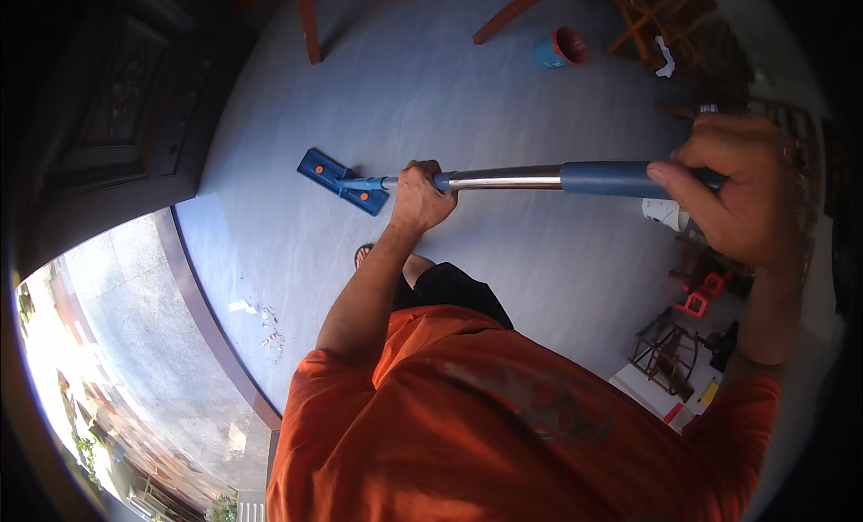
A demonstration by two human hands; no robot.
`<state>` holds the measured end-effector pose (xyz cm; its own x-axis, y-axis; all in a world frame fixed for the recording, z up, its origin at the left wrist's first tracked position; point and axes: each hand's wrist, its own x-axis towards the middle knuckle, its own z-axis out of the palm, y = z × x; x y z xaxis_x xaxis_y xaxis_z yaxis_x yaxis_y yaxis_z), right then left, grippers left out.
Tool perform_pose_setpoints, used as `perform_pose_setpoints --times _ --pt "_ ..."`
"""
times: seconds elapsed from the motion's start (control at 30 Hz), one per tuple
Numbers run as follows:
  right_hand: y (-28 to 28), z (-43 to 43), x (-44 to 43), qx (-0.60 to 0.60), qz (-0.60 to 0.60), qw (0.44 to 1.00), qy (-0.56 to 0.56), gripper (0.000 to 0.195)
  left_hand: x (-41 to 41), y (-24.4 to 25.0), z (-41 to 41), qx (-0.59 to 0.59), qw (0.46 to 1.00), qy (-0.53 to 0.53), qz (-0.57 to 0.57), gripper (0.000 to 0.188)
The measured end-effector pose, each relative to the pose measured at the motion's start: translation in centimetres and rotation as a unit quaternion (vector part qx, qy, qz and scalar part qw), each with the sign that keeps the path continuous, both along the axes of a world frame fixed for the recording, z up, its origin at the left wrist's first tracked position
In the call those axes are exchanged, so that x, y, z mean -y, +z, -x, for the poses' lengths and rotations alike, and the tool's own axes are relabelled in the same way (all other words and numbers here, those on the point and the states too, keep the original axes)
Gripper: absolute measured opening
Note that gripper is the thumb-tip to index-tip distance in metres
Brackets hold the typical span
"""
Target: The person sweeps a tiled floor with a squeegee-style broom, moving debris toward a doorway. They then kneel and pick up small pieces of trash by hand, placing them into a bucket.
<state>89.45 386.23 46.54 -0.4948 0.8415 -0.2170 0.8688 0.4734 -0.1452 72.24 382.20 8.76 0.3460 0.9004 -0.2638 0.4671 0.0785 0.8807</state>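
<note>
My left hand (423,197) is wrapped around the lower part of a flat mop's metal pole (506,179), just beside a blue collar. Up at the pole's far end, my right hand (738,185) grips the blue handle sleeve (607,179). The mop's blue rectangular head (323,170) rests on the grey floor (512,118), set at a slant to the pole. Two orange round spots show on its upper face. Any pad under the head is hidden.
A dark panelled door (128,111) stands at left, above a threshold strip (209,306). Paper scraps and debris (272,330) lie near it. A blue-and-red bin (561,48), wooden furniture legs (308,23) and a wooden chair (634,23) are ahead. Red plastic stools (701,296) stand at right.
</note>
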Motion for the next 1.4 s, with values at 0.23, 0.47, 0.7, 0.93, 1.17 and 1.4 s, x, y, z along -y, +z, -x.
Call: perform_pose_setpoints --times 0.23,0.47,0.7,0.93,1.17,1.4 --pt "-17.8 2.7 4.4 -0.120 0.132 0.984 -0.019 0.029 10.6 -11.2 12.7 -0.125 0.987 -0.033 0.099 0.026" --pt "-14.2 7.7 0.1 -0.136 0.049 0.988 0.051 0.034 8.1 -8.9 15.8 -0.115 0.984 0.108 0.077 0.027" --pt "3.5 9.0 -4.4 0.002 -0.118 0.993 -0.026 0.020 -10.1 3.4 6.0 0.022 0.996 0.083 0.010 0.028" --pt "-0.5 17.0 -12.9 0.050 -0.154 0.983 0.089 0.030 -23.5 -1.7 9.5 0.018 0.995 0.082 -0.054 0.038" --pt "-0.8 16.7 -20.5 0.025 -0.021 0.999 -0.006 0.038 -21.6 -0.9 13.9 -0.006 0.993 0.111 0.037 0.035" --pt "-5.9 18.9 -23.3 -0.047 0.074 0.990 0.110 0.036 -14.1 -2.7 18.9 -0.061 0.970 0.196 0.127 0.034"
